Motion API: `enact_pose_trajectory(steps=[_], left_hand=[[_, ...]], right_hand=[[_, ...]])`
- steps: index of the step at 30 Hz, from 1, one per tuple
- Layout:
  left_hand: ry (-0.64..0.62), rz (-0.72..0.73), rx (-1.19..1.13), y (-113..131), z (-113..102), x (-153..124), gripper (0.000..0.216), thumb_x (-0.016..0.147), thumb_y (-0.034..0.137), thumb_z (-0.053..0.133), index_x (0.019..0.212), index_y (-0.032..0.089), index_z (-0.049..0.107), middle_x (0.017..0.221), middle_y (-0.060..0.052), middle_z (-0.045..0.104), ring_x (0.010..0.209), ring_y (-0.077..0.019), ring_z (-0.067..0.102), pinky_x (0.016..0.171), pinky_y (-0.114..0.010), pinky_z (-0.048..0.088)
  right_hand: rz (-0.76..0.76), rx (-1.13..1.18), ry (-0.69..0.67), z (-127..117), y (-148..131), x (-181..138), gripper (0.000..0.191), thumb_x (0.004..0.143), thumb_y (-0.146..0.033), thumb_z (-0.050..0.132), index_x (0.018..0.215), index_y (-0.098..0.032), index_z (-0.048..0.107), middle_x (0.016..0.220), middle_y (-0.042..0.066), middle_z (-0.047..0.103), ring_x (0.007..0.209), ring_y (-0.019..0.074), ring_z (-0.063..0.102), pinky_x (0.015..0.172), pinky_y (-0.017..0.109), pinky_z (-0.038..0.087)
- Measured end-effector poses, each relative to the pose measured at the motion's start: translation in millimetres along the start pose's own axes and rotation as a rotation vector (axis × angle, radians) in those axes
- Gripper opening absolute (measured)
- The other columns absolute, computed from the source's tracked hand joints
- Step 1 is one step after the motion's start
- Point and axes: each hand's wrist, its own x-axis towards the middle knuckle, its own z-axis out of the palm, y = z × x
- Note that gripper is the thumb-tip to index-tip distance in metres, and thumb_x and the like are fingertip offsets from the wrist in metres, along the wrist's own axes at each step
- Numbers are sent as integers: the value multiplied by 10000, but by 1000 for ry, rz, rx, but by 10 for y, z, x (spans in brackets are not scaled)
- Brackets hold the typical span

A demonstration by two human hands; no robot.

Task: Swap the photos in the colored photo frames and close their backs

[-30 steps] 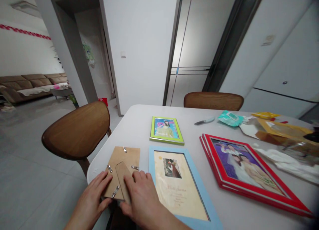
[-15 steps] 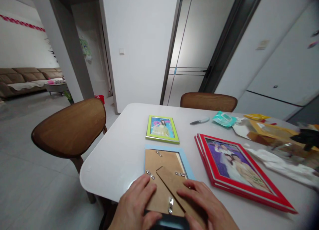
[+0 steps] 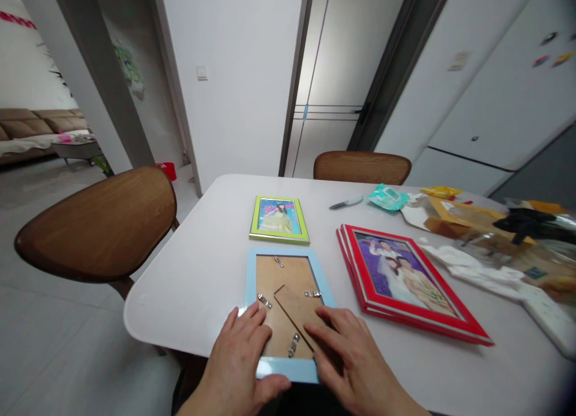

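Face down on the white table lies a light blue picture frame (image 3: 251, 278), its brown backing board (image 3: 288, 275) set inside the rim. Several metal clips (image 3: 264, 301) sit round the board, and a slanted stand leg (image 3: 297, 314) lies along it. My left hand (image 3: 243, 356) rests flat on the board's left side, fingers stretched out, thumb at the near rim. On the right side and the stand leg lies my right hand (image 3: 344, 350), fingers spread. Neither hand grips the frame. Just beyond it stands a green-framed photo (image 3: 279, 219), lying face up.
Two stacked red photo frames (image 3: 405, 278) lie to the right on the white table (image 3: 189, 272). Farther back are a knife (image 3: 345, 203), a teal wipes pack (image 3: 387, 197) and cardboard packaging (image 3: 450, 215). Wooden chairs stand left (image 3: 103, 224) and behind (image 3: 362, 167).
The blue frame's backing board now sits squarer inside the rim, and the near rim shows. My hands have flattened on it. The view has shifted slightly right and down.
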Motion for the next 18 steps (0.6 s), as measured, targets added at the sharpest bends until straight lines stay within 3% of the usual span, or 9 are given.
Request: enact_pose_trajectory(steps=[7, 12, 18], left_hand=[[-26, 17, -33, 48, 72, -29, 218, 648, 205, 612, 850, 178, 536, 1218, -104, 492, 1153, -258, 404, 973, -547, 238], [-29, 18, -30, 45, 62, -30, 215, 661, 217, 604, 856, 166, 529, 1212, -116, 496, 1151, -258, 406, 973, -540, 252], [-2, 37, -39, 28, 70, -26, 178, 665, 206, 584, 831, 177, 524, 1210, -116, 498, 1140, -265, 420, 963, -548, 266]], right_hand=[[-158, -19, -102, -65, -140, 45, 308, 740, -228, 486, 1024, -326, 555, 1184, 33, 468, 1055, 235, 404, 843, 418, 326], [-175, 25, -196, -83, -162, 81, 292, 751, -301, 490, 1035, -340, 543, 1178, 26, 456, 1047, 232, 388, 830, 406, 322], [-187, 63, -191, -115, -201, 86, 264, 744, -304, 497, 998, -316, 568, 1146, 29, 476, 1045, 226, 394, 846, 391, 329]])
